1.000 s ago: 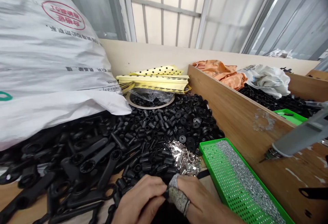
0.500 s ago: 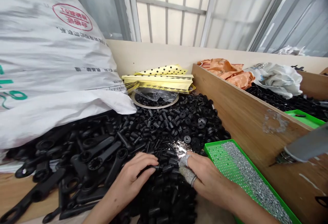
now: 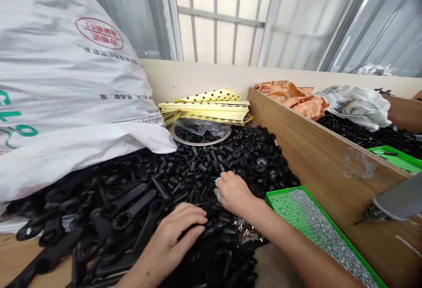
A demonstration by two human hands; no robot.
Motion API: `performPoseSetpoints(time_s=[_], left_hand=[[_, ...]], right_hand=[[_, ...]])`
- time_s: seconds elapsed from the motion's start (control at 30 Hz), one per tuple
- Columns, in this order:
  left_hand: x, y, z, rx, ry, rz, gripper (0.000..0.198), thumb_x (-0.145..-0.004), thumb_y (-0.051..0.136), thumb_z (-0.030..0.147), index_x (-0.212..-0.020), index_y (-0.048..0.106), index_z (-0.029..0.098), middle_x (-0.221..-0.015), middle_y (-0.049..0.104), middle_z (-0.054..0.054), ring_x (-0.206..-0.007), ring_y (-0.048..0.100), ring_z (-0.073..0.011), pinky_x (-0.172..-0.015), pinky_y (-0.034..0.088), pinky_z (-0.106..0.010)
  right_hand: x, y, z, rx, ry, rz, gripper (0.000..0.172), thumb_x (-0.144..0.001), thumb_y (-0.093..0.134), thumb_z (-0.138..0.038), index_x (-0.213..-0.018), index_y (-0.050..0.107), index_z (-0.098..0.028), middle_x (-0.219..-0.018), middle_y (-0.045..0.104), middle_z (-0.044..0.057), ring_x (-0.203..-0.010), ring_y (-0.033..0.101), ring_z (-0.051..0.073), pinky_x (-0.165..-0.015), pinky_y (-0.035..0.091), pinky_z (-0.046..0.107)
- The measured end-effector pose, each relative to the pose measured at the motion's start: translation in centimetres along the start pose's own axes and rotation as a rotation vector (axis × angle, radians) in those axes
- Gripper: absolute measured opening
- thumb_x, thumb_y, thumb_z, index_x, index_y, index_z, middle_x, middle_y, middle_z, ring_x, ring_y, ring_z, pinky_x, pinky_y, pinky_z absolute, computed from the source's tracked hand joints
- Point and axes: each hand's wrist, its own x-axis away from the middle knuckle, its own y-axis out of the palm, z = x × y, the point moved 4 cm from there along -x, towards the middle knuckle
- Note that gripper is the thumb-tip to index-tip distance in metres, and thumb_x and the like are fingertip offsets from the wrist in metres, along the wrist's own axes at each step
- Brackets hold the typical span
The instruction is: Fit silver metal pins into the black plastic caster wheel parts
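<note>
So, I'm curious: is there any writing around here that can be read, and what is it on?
Red oval stamp on the white sack: upside down, "01" legible, the Chinese characters too blurred to read.
Line of black print on the sack: Chinese characters, too blurred to read.
Green marks at the sack's left edge: large but cut off, unreadable.
Small black print lower on the sack: too small to read.

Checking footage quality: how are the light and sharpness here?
Head view: soft, even light from the barred window, no harsh shadows; the black plastic parts lose detail in their darkness; the wide lens bows the edges; the right hand looks sharp.
</note>
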Motion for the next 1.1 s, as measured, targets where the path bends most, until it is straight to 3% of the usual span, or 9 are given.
performPoseSetpoints(time_s=[0.27, 0.57, 0.87, 1.1], left_hand=[[-1.6, -1.4, -2.1, -0.146, -0.150, 0.019, 0.018, -0.088, 0.049, 0.019, -0.091, 0.067, 0.021, -0.092, 0.071, -0.004, -0.087, 0.065, -0.0183, -0.079, 0.052, -0.027], [-3.9, -1.1, -4.3, -0.283, -0.231, 0.017, 0.024, -0.084, 0.046, 0.023, -0.087, 0.068, 0.018, -0.089, 0.073, -0.006, -0.085, 0.067, -0.0235, -0.079, 0.052, -0.035], [-3.4, -3.7, -6.0, -0.368, -0.285, 0.068, 0.026, -0.083, 0.045, 0.028, -0.088, 0.068, 0.017, -0.088, 0.073, -0.009, -0.082, 0.068, -0.0266, -0.075, 0.053, -0.039], [-5.2, -1.1, -5.4, -0.321, -0.156, 0.025, 0.025, -0.082, 0.049, 0.020, -0.103, 0.064, 0.018, -0.103, 0.071, -0.008, -0.096, 0.064, -0.0232, -0.087, 0.050, -0.037]], right_hand=[[-1.7, 1.0, -0.4, 0.047, -0.017, -0.001, 0.015, -0.083, 0.053, -0.012, -0.093, 0.063, -0.013, -0.097, 0.059, 0.014, -0.096, 0.050, 0.025, -0.078, 0.044, 0.033], [-1.4, 0.4, 0.2, 0.058, -0.003, 0.023, 0.017, -0.080, 0.058, -0.018, -0.095, 0.063, -0.013, -0.101, 0.058, 0.013, -0.098, 0.048, 0.026, -0.080, 0.041, 0.035], [-2.3, 0.4, -0.2, 0.003, -0.003, 0.047, 0.013, -0.077, 0.058, -0.018, -0.087, 0.064, -0.013, -0.096, 0.060, 0.014, -0.097, 0.046, 0.027, -0.081, 0.036, 0.038], [0.4, -1.9, 1.2, -0.097, -0.013, 0.105, 0.009, -0.077, 0.050, -0.012, -0.075, 0.058, -0.016, -0.086, 0.059, 0.008, -0.085, 0.047, 0.022, -0.069, 0.034, 0.032]])
